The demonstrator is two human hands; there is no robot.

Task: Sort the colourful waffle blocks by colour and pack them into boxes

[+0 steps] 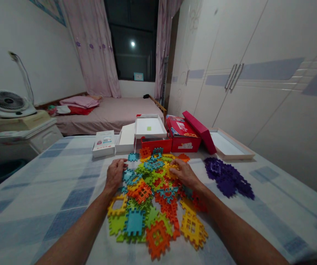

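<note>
A heap of colourful interlocking plastic building pieces [158, 180] with notched edges lies on the cloth between my hands. My left hand [116, 173] rests against the heap's left edge, fingers bent inward beside a blue piece [131, 176]. On the far right side of the heap, my right hand [185, 173] has its fingers apart, touching a yellow piece [170, 171]. Neither hand visibly lifts anything. Nearest me lie an orange window piece [157, 238], a blue square piece [135, 222] and a yellow window piece [193, 226].
Purple pieces [227, 178] form a separate pile at right. Behind the heap stand a small white box [103, 143], open white trays [150, 126], a red box [184, 141] with a red lid [199, 130] leaning on it, and a shallow tray [230, 143]. A bed [125, 110] is beyond.
</note>
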